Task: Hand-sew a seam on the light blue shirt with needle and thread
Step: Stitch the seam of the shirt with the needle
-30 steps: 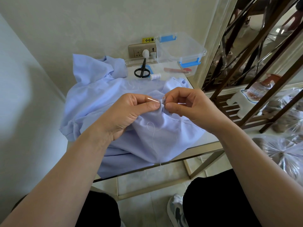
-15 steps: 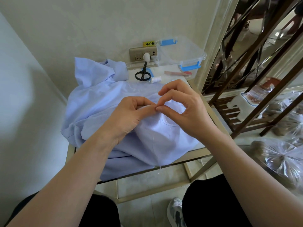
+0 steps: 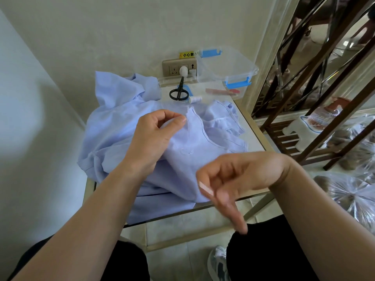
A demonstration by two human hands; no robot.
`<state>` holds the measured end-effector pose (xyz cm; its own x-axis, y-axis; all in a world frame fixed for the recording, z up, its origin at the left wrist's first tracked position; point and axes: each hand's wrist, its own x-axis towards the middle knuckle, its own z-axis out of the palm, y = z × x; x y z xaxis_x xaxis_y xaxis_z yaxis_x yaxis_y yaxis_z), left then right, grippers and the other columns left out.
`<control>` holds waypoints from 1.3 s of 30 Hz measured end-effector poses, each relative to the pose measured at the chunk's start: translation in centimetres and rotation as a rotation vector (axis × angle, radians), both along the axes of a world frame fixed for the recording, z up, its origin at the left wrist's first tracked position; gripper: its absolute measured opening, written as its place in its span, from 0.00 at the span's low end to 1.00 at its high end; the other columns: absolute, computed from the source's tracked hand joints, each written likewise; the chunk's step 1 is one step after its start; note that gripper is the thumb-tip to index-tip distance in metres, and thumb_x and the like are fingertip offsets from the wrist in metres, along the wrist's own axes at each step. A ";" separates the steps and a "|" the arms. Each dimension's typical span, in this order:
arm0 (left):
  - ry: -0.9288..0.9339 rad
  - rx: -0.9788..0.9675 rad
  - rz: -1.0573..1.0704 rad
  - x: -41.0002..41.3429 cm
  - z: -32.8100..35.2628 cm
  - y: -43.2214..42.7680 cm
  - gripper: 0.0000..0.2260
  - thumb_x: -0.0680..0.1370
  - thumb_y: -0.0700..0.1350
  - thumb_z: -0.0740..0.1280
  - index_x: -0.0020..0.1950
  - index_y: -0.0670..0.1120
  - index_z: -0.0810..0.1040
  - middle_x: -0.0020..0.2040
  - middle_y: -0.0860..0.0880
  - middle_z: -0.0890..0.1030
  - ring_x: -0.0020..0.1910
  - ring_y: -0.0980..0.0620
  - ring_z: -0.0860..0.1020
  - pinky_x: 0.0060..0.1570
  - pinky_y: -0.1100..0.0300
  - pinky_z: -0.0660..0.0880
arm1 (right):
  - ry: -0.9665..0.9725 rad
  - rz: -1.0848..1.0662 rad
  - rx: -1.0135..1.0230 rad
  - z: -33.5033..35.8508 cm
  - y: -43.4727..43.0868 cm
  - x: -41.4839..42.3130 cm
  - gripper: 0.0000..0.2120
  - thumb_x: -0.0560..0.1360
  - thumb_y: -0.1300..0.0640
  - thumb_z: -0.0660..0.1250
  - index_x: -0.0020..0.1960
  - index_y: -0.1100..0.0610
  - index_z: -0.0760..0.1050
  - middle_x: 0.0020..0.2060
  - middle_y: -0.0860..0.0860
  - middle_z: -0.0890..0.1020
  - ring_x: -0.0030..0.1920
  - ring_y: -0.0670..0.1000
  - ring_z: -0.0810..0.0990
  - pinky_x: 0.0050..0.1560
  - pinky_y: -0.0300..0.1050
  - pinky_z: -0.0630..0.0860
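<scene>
Shirt (image 3: 125, 126) pinched for a stitch

The light blue shirt lay in a heap on the table (image 3: 252, 128), and part of it hung over the near edge. The left hand (image 3: 154, 136) had its grip closed on a fold of the shirt, thumb against finger, right beside the stitched edge. I think it held the cloth there so the seam would be flat and not slip. The right hand (image 3: 233, 179) was lower and nearer, with its fingers bent and pointing down. It was blurry, so I could not tell if its grip was closed on a needle or on nothing. No needle showed. A thin loop of thread (image 3: 187, 152) lay on the cloth between the two hands. Black scissors (image 3: 178, 92), a small spool (image 3: 195, 99) and a clear box (image 3: 225, 67) sat at the far end of the table, likely kept close for cutting.
</scene>
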<state>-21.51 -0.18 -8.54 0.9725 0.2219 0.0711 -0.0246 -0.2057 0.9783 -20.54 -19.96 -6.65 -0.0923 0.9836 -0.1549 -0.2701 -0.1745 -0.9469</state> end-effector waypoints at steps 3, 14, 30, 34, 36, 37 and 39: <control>0.002 0.024 -0.024 -0.2 0.2 -0.2 0.06 0.77 0.44 0.70 0.41 0.49 0.81 0.32 0.61 0.79 0.35 0.64 0.75 0.39 0.71 0.70 | -0.043 -0.554 0.089 -0.1 0.3 0.8 0.01 0.78 0.61 0.61 0.48 0.58 0.71 0.27 0.50 0.71 0.25 0.47 0.71 0.30 0.37 0.72; -0.005 0.042 -0.100 -0.5 0.4 -0.8 0.05 0.77 0.44 0.70 0.44 0.45 0.84 0.44 0.51 0.86 0.46 0.55 0.82 0.55 0.59 0.76 | -0.733 -1.317 -0.081 -1.6 2.5 0.7 0.09 0.73 0.55 0.75 0.46 0.60 0.78 0.25 0.46 0.59 0.25 0.45 0.57 0.28 0.33 0.57; 0.027 -0.013 -0.075 -0.5 0.3 -0.7 0.06 0.77 0.45 0.70 0.40 0.49 0.82 0.33 0.60 0.80 0.37 0.62 0.76 0.43 0.67 0.71 | -0.549 -1.073 -0.135 -0.6 0.4 1.7 0.05 0.72 0.56 0.75 0.40 0.55 0.80 0.24 0.48 0.59 0.26 0.46 0.56 0.29 0.37 0.55; 0.017 -0.013 -0.097 -0.5 0.3 -0.8 0.05 0.77 0.44 0.70 0.41 0.49 0.83 0.36 0.58 0.83 0.40 0.61 0.78 0.47 0.65 0.73 | -0.575 -1.254 -0.096 -1.0 1.5 1.4 0.09 0.72 0.53 0.75 0.41 0.57 0.79 0.26 0.50 0.59 0.25 0.46 0.56 0.28 0.36 0.54; 0.010 -0.005 -0.110 -0.5 0.3 -0.9 0.05 0.77 0.43 0.70 0.41 0.48 0.83 0.37 0.57 0.84 0.41 0.61 0.79 0.48 0.67 0.73 | -0.653 -1.271 -0.100 -1.2 1.9 1.3 0.08 0.72 0.53 0.75 0.42 0.57 0.80 0.26 0.49 0.58 0.26 0.46 0.55 0.28 0.37 0.54; 0.012 -0.008 -0.118 -0.6 0.3 -0.9 0.05 0.77 0.43 0.70 0.41 0.48 0.83 0.37 0.57 0.84 0.41 0.61 0.79 0.48 0.66 0.73 | -0.687 -1.285 -0.103 -1.3 2.0 1.3 0.07 0.73 0.54 0.75 0.42 0.57 0.80 0.25 0.48 0.58 0.26 0.45 0.55 0.28 0.37 0.54; 0.017 -0.016 -0.131 -0.6 0.3 -0.8 0.04 0.77 0.43 0.71 0.42 0.47 0.83 0.38 0.56 0.84 0.42 0.60 0.79 0.49 0.64 0.73 | -0.728 -1.302 -0.108 -1.4 2.0 1.3 0.07 0.74 0.56 0.74 0.41 0.58 0.80 0.23 0.45 0.59 0.25 0.44 0.56 0.28 0.35 0.56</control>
